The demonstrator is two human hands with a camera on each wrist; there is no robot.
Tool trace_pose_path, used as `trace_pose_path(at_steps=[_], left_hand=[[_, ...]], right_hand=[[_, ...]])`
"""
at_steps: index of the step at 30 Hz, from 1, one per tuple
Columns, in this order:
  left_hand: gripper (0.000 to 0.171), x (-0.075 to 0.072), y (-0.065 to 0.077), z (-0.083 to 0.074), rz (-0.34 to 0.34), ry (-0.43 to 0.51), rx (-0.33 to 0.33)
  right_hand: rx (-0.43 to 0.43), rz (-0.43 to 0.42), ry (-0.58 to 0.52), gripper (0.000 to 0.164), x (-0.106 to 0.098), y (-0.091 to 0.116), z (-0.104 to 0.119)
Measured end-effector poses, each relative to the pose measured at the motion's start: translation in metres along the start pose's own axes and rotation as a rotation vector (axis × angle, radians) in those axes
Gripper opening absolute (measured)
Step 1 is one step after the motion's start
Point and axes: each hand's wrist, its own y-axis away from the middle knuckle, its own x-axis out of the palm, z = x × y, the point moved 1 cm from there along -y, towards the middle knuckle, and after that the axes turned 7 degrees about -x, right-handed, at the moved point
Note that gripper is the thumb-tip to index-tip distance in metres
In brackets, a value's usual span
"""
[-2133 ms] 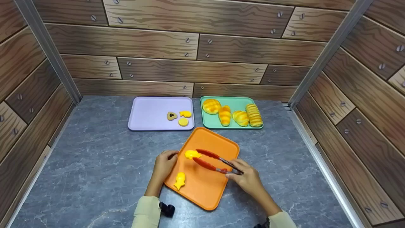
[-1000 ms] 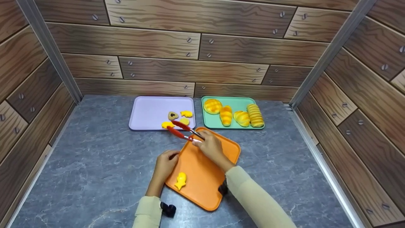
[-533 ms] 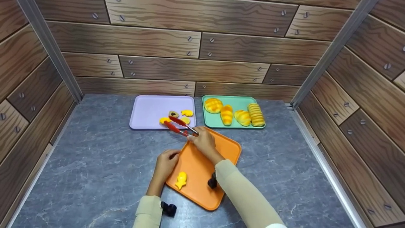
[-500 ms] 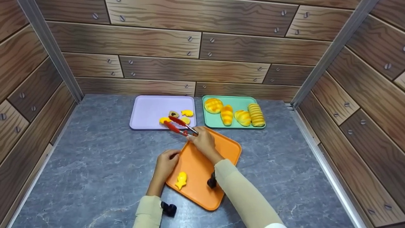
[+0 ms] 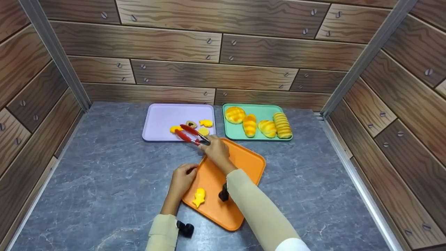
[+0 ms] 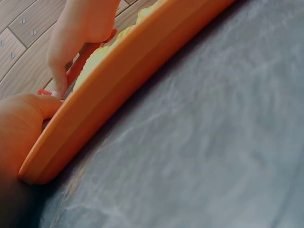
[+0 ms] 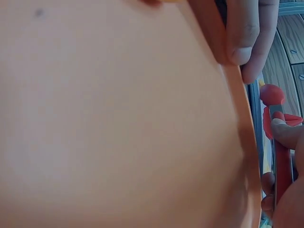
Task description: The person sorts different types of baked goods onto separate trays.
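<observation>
My right hand [image 5: 216, 151] grips red-tipped tongs [image 5: 190, 135], reaching over the far end of the orange tray [image 5: 245, 162]. The tong tips are at a yellow fish-shaped piece [image 5: 174, 129] above or on the lilac tray [image 5: 162, 116]; contact with the tray is unclear. Close by on that tray are a brown piece with a dark centre [image 5: 191, 124], another yellow fish-shaped piece [image 5: 206, 123] and a round yellow piece [image 5: 203, 131]. My left hand [image 5: 183, 179] pinches the orange tray's left edge, also visible in the left wrist view. One yellow fish-shaped piece [image 5: 199, 197] lies near its lower left.
A green tray [image 5: 263, 108] with several toy breads [image 5: 249, 125] stands right of the lilac one. The orange tray sits slanted on the grey marbled table [image 5: 115, 167]. Wood-patterned walls [image 5: 167, 45] enclose the back and both sides.
The right hand carried one yellow fish-shaped piece in the tongs from the orange tray to the lilac tray, lately shifting it slightly left. The left hand kept its hold on the orange tray.
</observation>
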Motion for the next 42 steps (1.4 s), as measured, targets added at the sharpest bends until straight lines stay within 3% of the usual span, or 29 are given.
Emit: trace_pose_path(at_steps=[10, 18, 24, 34, 42], left_hand=[[0.017, -0.002, -0.001, 0.0, 0.006, 0.016, -0.006], [0.016, -0.003, -0.001, -0.001, -0.005, 0.009, 0.006], [0.017, -0.001, -0.001, 0.0, 0.006, 0.007, -0.02], [0.018, 0.0, 0.002, 0.001, 0.011, 0.023, -0.055], [0.016, 0.002, 0.001, 0.002, -0.013, 0.031, -0.009]], right_hand=[[-0.019, 0.032, 0.015, 0.051, 0.001, -0.003, 0.012], [-0.088, -0.019, 0.003, 0.057, -0.021, 0.012, -0.003], [-0.126, -0.025, -0.017, 0.054, -0.041, 0.036, -0.022], [-0.09, -0.007, -0.158, 0.057, -0.075, 0.089, -0.045], [-0.129, 0.012, -0.227, 0.058, -0.091, 0.132, -0.067]])
